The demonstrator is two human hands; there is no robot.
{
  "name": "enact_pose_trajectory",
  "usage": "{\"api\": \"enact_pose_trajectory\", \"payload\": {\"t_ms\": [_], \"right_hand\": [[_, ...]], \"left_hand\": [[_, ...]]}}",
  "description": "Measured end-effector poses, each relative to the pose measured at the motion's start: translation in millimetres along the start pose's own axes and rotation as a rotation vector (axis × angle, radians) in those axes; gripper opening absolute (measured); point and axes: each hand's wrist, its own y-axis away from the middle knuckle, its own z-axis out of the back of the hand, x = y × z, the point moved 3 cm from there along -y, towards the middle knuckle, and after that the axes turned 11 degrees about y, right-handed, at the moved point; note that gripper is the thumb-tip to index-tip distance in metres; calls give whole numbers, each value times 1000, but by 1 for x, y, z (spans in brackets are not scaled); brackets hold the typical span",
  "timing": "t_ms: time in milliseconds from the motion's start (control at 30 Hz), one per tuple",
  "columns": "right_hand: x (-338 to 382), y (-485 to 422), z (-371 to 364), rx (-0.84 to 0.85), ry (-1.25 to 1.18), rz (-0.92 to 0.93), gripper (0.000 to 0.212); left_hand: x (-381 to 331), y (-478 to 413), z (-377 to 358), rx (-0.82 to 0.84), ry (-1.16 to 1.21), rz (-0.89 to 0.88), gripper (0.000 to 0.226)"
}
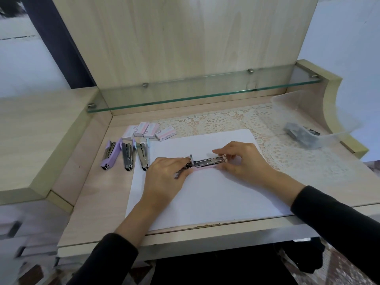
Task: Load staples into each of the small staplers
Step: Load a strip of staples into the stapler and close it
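A small pink stapler [207, 163] lies flipped open on a white sheet of paper [205, 198], its metal staple channel facing up. My left hand [164, 179] grips its left hinge end. My right hand [244, 159] pinches the right end of the channel with thumb and fingers. To the left stand three more small staplers in a row: a purple one [109, 155], a grey one [128, 157] and a pale blue one [143, 156]. Behind them lie several pink staple boxes [149, 131].
A clear plastic tub [304, 120] with dark metal items sits at the right on a lace mat [267, 128]. A glass shelf [195, 95] runs along the back above the desk. A raised wooden ledge [41, 140] borders the left side.
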Motion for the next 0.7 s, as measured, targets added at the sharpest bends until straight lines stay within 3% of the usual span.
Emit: {"api": "enact_pose_trajectory", "payload": {"t_ms": [200, 467, 700], "right_hand": [[0, 1, -7, -39, -34, 14, 26], [4, 3, -6, -48, -36, 47, 26], [4, 3, -7, -55, -29, 43, 24]], "left_hand": [[1, 1, -4, 49, 17, -81, 28], [7, 0, -12, 242, -18, -70, 45], [5, 0, -13, 290, 5, -17, 42]]}}
